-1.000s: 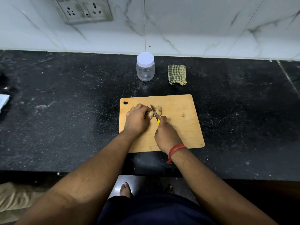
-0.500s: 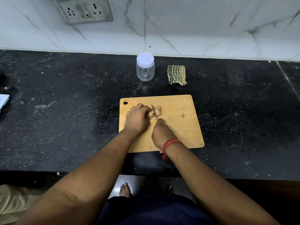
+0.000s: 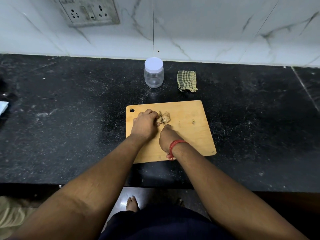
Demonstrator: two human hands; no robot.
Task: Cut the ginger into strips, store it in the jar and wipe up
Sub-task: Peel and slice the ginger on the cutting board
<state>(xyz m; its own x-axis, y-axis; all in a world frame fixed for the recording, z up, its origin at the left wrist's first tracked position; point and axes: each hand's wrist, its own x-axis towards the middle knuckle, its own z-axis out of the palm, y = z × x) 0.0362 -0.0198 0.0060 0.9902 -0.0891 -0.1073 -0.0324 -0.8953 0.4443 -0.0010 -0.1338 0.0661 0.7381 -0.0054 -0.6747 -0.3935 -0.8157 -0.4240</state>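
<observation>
ginger (image 3: 165, 117) sits on the board (image 3: 190, 135), in its far-left part, just right of your left hand (image 3: 144, 124). your left hand lies over the near-left end of the piece, fingers curled down onto it, pinning it to the wood. your right hand (image 3: 168, 136) is just nearer and to the right, fist clenched round a knife handle; the handle itself is hidden inside the fist. knife (image 3: 161, 117): thin blade runs away from you, edge down across the ginger between your left fingertips and the bulk of the piece. depth of cut cannot be read. a red thread (image 3: 174, 147) wraps your right wrist.

one small scrap (image 3: 193, 122) lies on the board to the right of the ginger, apart from it. a hanging hole (image 3: 132, 110) marks the board's far-left corner.

jar (image 3: 154, 73): clear, white lid on, upright on the counter (image 3: 69, 127) beyond the board, near the wall. it looks empty. cloth (image 3: 187, 81): checked, folded, to the right of the jar, not touching it.

counter is black and speckled, with pale dusty specks around the board. wall behind is white marble-look tile (image 3: 207, 28) with a socket plate (image 3: 88, 11) at upper left. a pale blue edge (image 3: 3, 108) of something shows at the far left; cannot tell what. a bare foot (image 3: 132, 203) shows on the floor below the counter edge.
</observation>
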